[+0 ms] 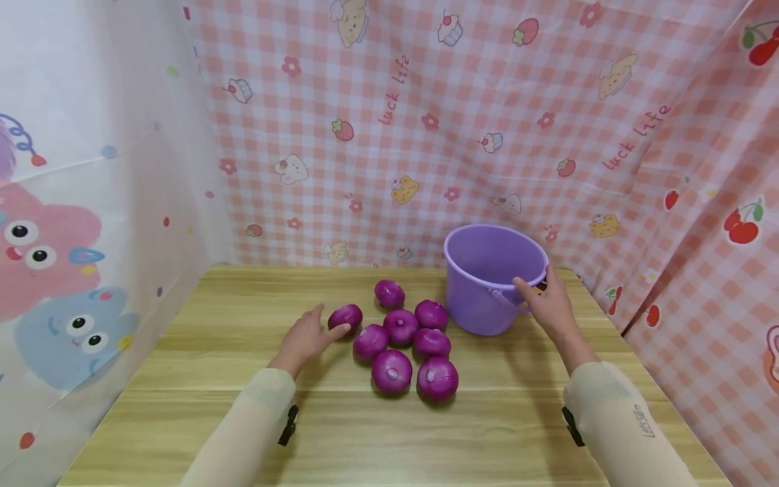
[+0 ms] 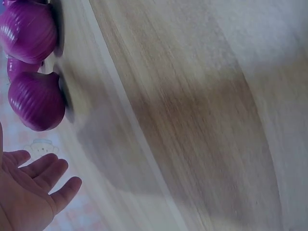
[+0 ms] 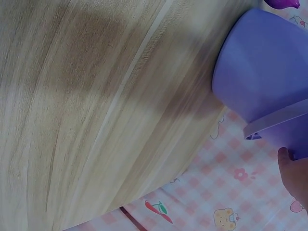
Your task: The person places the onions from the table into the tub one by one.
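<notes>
My left hand (image 1: 304,339) is beside the leftmost purple onion (image 1: 345,316), its thumb extended toward the onion's near side. In the left wrist view the fingers (image 2: 47,174) are spread and loosely bent, with a gap between them and the nearest onion (image 2: 37,102). At the right, my right hand (image 1: 552,306) grips the rim of a purple bucket (image 1: 477,308), the thumb lying over the rim near the handle joint. The bucket is upright, and its handle (image 3: 276,119) hangs down on the side. Its bottom inside is hidden.
Several more onions lie grouped mid-table, among them a front one (image 1: 391,372), one by the bucket (image 1: 431,314) and a back one (image 1: 389,294). A checked curtain (image 1: 377,169) hangs behind the wooden table (image 1: 341,433); another printed cloth (image 1: 152,203) hangs at the left.
</notes>
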A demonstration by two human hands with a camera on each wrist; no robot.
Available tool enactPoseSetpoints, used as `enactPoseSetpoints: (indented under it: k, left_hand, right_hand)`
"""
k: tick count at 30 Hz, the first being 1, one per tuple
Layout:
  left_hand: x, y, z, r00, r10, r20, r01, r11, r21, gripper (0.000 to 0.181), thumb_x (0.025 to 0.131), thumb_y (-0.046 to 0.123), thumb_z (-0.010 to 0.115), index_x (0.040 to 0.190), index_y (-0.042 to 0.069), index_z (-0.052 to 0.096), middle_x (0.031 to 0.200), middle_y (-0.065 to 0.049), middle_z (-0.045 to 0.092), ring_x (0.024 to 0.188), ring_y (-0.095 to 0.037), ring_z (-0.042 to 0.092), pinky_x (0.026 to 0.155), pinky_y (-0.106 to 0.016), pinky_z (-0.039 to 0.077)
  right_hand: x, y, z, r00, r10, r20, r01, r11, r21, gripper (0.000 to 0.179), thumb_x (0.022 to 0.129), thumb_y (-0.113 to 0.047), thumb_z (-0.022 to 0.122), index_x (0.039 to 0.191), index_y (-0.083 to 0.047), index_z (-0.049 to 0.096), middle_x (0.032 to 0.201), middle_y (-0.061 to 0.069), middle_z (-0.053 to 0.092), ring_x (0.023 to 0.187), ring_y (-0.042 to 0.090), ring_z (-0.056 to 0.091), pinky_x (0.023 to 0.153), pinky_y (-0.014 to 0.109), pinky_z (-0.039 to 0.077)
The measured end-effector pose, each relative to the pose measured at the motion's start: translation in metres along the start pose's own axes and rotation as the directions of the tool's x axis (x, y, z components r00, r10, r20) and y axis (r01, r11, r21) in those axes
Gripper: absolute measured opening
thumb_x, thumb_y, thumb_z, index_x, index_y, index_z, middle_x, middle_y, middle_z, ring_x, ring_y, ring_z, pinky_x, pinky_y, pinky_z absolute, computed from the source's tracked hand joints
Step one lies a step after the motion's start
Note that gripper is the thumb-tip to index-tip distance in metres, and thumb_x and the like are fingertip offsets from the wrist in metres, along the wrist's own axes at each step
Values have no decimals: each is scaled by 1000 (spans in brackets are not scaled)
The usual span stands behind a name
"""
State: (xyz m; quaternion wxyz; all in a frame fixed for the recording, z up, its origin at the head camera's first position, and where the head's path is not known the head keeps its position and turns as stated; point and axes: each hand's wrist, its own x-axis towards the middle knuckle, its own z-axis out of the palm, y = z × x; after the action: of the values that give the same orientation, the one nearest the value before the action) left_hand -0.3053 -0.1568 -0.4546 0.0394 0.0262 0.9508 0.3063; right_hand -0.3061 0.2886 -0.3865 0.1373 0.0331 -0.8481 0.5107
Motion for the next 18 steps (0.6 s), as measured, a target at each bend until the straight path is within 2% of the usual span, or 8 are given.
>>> enactPoseSetpoints:
  k: [6, 11, 18]
  left_hand:
    - [3, -4, 3, 1000, -28, -6, 27, 997, -77, 91, 94, 54, 59, 152, -8, 24, 149, -35, 34, 139, -50, 29, 115, -60, 23]
    - [6, -8, 7, 1000, -25, -12, 24, 992, -126, 91, 94, 53, 60, 151, -10, 25, 142, -36, 42, 135, -49, 37, 114, -59, 27]
    - [13, -11, 14, 999, -39, -12, 36, 983, -178, 91, 95, 54, 59, 151, -10, 25, 147, -34, 38, 136, -47, 36, 114, -56, 28]
  right_hand:
    - [2, 4, 1, 1000, 7, 8, -7, 1000, 24, 74, 100, -26, 59, 155, 1, 17, 145, 37, 36, 129, 48, 43, 68, 13, 51]
    - [1, 3, 2, 1000, -6, -8, 7, 1000, 13, 73, 100, -27, 59, 154, 3, 20, 143, 37, 38, 129, 47, 44, 71, 16, 53]
    - [0, 3, 3, 1000, -11, -16, 11, 999, 40, 71, 100, -27, 59, 154, 2, 21, 142, 36, 40, 128, 45, 45, 73, 19, 54]
